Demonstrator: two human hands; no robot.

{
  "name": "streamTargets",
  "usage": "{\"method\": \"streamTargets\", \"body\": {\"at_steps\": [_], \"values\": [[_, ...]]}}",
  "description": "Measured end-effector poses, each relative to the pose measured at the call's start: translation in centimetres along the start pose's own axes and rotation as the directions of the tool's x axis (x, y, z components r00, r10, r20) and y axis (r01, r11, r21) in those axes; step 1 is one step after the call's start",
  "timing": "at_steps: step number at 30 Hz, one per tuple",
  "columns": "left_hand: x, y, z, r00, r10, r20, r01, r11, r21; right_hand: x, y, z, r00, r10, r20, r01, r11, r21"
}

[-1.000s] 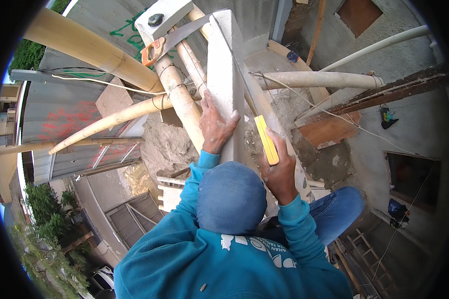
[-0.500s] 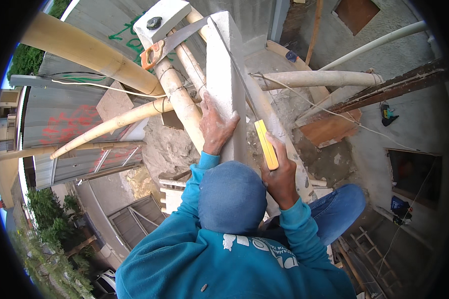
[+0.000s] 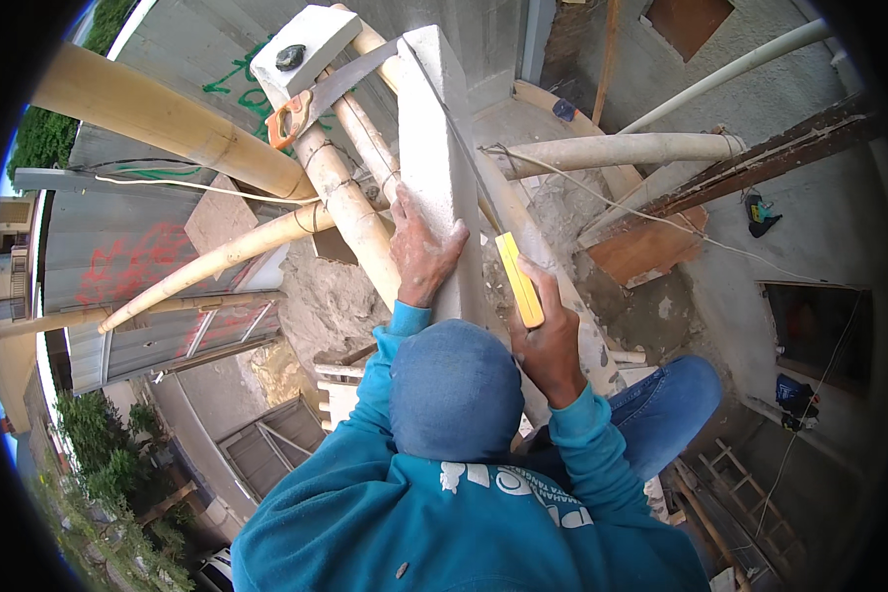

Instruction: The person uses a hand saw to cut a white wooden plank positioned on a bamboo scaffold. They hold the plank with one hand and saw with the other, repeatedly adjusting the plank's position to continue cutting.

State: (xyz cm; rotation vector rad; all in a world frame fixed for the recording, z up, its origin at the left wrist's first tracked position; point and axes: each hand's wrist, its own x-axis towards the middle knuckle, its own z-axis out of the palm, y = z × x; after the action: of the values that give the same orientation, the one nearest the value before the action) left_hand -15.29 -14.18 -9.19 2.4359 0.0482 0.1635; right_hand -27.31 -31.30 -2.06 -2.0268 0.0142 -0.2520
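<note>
A tall pale grey concrete block [image 3: 432,148] stands on end among bamboo poles. My left hand [image 3: 424,252] lies flat against its lower face. My right hand [image 3: 548,340] grips a yellow-handled tool [image 3: 519,279] at the block's right edge. A thin dark line runs up from the tool along that edge toward the block's top. My blue cap [image 3: 454,390] and teal sleeves fill the lower middle and hide the block's foot.
An orange-handled handsaw [image 3: 296,111] rests on the bamboo poles [image 3: 345,202] beside a white block [image 3: 306,44] with a dark stone on it. Far below are a corrugated roof [image 3: 138,266], rubble, a board [image 3: 641,247] and a ladder [image 3: 750,503].
The right hand with the yellow tool has shifted slightly along the block's edge. The left hand stays on the block.
</note>
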Motion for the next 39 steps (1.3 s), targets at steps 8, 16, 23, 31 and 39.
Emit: {"method": "streamTargets", "body": {"at_steps": [8, 16, 23, 31, 39], "values": [[-0.8, 3.0, 0.8, 0.998, 0.050, 0.039, -0.053, 0.997, 0.060, 13.2, 1.2, 3.5, 0.999, 0.049, -0.017, -0.051, 0.994, -0.094], [0.3, 1.6, 1.1, 0.999, 0.021, 0.032, -0.022, 0.999, 0.023, 13.6, 2.5, 4.1, 0.992, -0.106, -0.075, 0.107, 0.994, 0.002], [1.1, 1.2, 2.4, 0.993, 0.103, -0.051, -0.096, 0.987, 0.130, 12.5, 3.9, 4.4, 0.996, -0.079, -0.043, 0.076, 0.996, -0.051], [3.4, 3.0, 0.6, 0.990, -0.070, 0.120, 0.056, 0.991, 0.120, 1.1, -0.4, -1.1, 0.986, 0.157, 0.056, -0.159, 0.986, 0.050], [3.0, 5.2, 1.7, 0.994, 0.042, 0.105, -0.057, 0.988, 0.144, 9.7, 1.4, 0.9, 0.993, 0.119, -0.002, -0.119, 0.993, 0.026]]}}
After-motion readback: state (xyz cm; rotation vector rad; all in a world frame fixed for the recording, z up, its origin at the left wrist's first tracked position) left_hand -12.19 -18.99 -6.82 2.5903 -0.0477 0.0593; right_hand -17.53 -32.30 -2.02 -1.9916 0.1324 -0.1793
